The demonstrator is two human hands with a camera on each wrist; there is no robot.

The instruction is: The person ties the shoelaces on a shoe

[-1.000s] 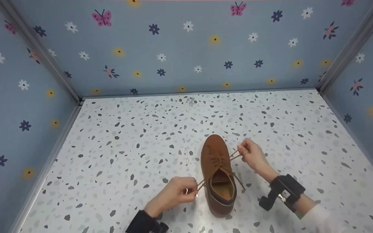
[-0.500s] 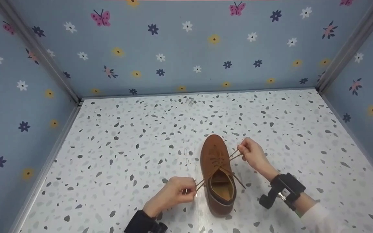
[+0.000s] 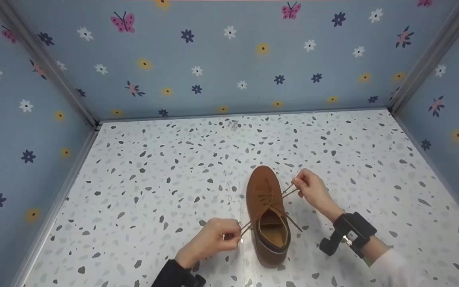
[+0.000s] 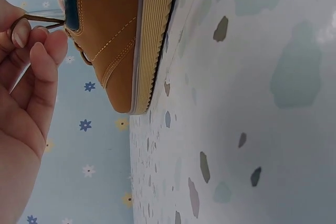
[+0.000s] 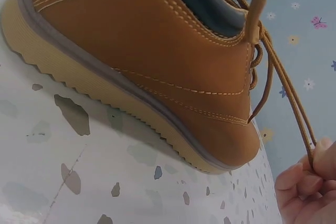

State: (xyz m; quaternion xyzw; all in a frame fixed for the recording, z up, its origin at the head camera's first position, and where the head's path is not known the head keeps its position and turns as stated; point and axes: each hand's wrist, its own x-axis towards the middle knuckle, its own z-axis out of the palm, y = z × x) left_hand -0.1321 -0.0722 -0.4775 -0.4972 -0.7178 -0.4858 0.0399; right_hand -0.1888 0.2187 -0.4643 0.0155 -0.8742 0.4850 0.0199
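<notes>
A brown lace-up shoe (image 3: 262, 184) stands on its sole, toe pointing away from me. My left hand (image 3: 214, 238), low on the shoe's left side, pinches a loop of the brown shoelace (image 4: 39, 18), which runs taut to the shoe's opening. On the other side, nearer the toe, my right hand (image 3: 314, 192) pinches another loop of the shoelace (image 5: 294, 103), its two strands stretched straight. A loose lace end (image 3: 294, 223) hangs over the shoe's right side. In the right wrist view the laces meet at the top of the eyelets.
The shoe stands on a white speckled surface (image 3: 165, 159). Blue panels (image 3: 229, 56) with flowers and butterflies enclose it at the back, left and right. Black straps with cameras (image 3: 355, 231) sit on both wrists.
Both hands keep their hold on the loops and barely move. A lace piece over the shoe's toe area looks slightly shifted. The view drifts a little.
</notes>
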